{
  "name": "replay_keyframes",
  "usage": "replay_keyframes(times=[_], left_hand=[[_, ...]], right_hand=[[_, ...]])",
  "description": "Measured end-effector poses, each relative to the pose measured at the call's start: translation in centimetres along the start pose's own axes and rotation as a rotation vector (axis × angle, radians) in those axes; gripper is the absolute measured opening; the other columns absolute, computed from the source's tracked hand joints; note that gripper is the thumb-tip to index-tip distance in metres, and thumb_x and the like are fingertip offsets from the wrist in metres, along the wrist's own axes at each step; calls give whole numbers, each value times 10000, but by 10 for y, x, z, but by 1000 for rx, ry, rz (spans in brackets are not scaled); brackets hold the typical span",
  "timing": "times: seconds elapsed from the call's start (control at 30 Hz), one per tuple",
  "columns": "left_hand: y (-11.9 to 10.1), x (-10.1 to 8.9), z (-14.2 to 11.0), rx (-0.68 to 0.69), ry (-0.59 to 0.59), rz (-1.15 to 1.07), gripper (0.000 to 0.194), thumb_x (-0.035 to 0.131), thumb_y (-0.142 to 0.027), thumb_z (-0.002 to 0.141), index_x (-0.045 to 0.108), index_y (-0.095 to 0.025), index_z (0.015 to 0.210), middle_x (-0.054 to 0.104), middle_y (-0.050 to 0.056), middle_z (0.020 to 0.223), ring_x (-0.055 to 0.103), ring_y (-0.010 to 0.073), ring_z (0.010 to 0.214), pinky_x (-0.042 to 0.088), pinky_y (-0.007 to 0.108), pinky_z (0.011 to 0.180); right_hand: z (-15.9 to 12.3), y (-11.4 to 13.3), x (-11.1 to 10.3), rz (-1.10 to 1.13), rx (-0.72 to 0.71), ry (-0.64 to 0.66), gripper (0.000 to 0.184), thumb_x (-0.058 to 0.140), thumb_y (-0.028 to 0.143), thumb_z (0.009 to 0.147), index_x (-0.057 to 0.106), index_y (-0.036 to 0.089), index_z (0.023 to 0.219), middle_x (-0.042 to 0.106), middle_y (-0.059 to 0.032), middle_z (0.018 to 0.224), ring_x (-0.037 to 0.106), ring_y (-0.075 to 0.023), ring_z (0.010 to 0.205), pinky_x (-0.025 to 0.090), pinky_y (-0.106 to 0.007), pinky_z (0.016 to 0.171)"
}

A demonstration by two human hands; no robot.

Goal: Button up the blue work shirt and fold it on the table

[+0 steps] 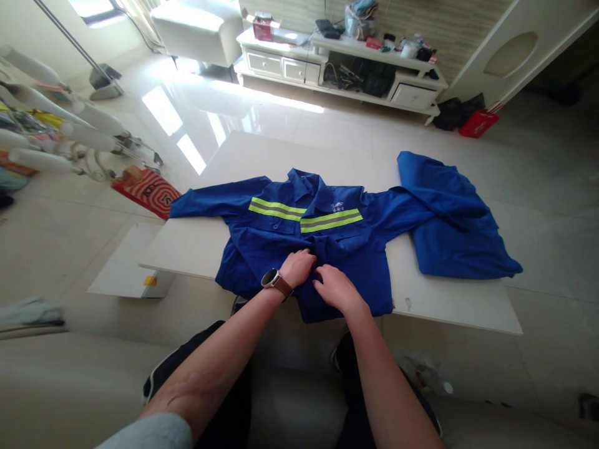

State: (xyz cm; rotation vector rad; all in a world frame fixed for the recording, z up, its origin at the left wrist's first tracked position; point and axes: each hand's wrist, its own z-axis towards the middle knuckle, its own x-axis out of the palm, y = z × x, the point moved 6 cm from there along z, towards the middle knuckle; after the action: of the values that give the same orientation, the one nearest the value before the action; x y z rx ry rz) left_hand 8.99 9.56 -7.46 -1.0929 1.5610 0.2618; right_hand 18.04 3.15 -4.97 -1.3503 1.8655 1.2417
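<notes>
A blue work jacket (266, 240) with yellow-green reflective stripes lies spread front side up, its collar pointing away from me. Its left-hand sleeve reaches out over the table, and the other one runs toward a folded blue garment (458, 231). My left hand (298, 268), with a watch (270, 278) on the wrist, is closed on the front opening of the jacket below the stripes. Close beside it, my right hand (334, 287) has curled fingers on the same front edge. The fingertips of both are partly hidden in the cloth.
The jacket rests on a white table (449, 299). A red striped paper bag (147, 190) stands by its left end, near a rack with white padded bars (47, 159). Across the floor are a white TV cabinet (355, 93) and a red bag (480, 123).
</notes>
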Motion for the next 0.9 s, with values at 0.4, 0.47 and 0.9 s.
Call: replay_keyframes(times=[0.4,0.47,0.9], left_hand=[[1,5,1,-5,61,-11,116,642,-228,930,723,-185,1001,737,125,1137,700,292,1068,532,362,868],[5,3,-2,-27,70,-11,108,649,-223,919,725,-184,985,746,127,1110,711,292,1047,539,359,857],[16,-17,-18,-87,100,-4,57,676,-227,900,724,-209,926,771,107,1072,734,283,1020,554,342,841]], right_hand=[[0,-7,12,-127,121,117,297,541,245,966,700,130,1190,629,-167,1300,592,-321,1231,487,-399,978],[1,-5,11,-135,131,112,295,542,264,971,696,143,1191,631,-161,1291,597,-318,1226,492,-402,963],[7,-1,17,-236,152,36,277,611,297,957,672,132,1171,650,-147,1248,609,-314,1201,510,-395,880]])
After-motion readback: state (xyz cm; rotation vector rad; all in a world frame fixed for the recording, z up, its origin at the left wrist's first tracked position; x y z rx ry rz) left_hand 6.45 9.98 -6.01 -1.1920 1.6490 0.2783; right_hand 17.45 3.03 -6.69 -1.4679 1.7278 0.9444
